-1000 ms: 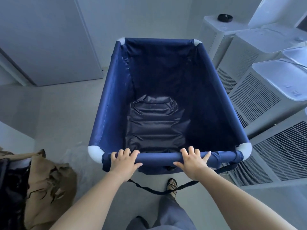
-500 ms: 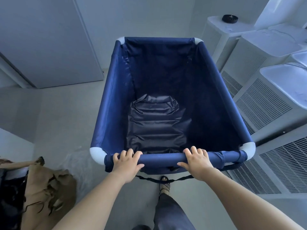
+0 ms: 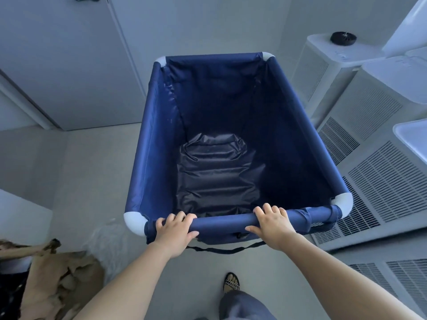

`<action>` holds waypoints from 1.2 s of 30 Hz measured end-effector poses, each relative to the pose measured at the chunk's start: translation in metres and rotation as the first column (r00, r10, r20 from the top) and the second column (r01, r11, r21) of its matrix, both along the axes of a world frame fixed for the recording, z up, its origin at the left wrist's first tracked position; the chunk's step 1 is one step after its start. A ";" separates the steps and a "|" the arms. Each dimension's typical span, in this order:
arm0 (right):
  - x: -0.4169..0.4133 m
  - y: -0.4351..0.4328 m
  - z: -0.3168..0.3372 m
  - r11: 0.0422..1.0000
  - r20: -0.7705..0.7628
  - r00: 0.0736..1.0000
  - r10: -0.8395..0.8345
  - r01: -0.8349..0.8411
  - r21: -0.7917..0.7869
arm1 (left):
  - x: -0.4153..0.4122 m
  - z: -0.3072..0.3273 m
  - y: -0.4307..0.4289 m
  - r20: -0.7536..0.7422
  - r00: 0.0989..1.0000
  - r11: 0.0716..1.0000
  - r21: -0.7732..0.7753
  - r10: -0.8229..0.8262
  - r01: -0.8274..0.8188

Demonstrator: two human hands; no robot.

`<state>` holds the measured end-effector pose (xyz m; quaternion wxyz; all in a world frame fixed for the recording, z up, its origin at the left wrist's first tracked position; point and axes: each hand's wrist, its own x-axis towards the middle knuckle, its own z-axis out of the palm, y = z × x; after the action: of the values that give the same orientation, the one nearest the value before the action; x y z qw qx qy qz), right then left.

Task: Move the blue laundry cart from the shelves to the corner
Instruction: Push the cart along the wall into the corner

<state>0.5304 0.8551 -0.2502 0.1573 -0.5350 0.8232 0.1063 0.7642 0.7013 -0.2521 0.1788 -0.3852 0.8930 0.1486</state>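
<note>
The blue laundry cart (image 3: 159,139) fills the middle of the head view, a deep navy fabric bin with white corner joints and nothing inside but its crumpled liner. My left hand (image 3: 174,232) wraps over the near rail left of centre. My right hand (image 3: 273,224) grips the same rail further right. A black strap (image 3: 225,250) hangs in a loop under the near rail. The cart's wheels are hidden below the fabric.
White vented appliance units (image 3: 379,181) line the right side, close to the cart's right rail; a black round object (image 3: 343,38) sits on the far one. A closed door (image 3: 69,61) stands ahead left. Brown crumpled paper or bags (image 3: 62,278) lie at the lower left. My sandalled foot (image 3: 231,281) is on the floor.
The cart has rolled forward with both hands on its rail. The door and far wall are closer, and the white units have slid back along the right side.
</note>
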 end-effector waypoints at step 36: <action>-0.135 -0.273 -0.003 0.995 -0.087 0.991 -0.101 0.102 0.012 | -0.152 0.007 -0.293 -0.035 0.994 0.993 0.050 -0.101 0.103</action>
<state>0.3949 0.5826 -0.2528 0.1312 -0.4860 0.8545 0.1278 0.6126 0.4080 -0.2451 0.1818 -0.3317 0.9102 0.1686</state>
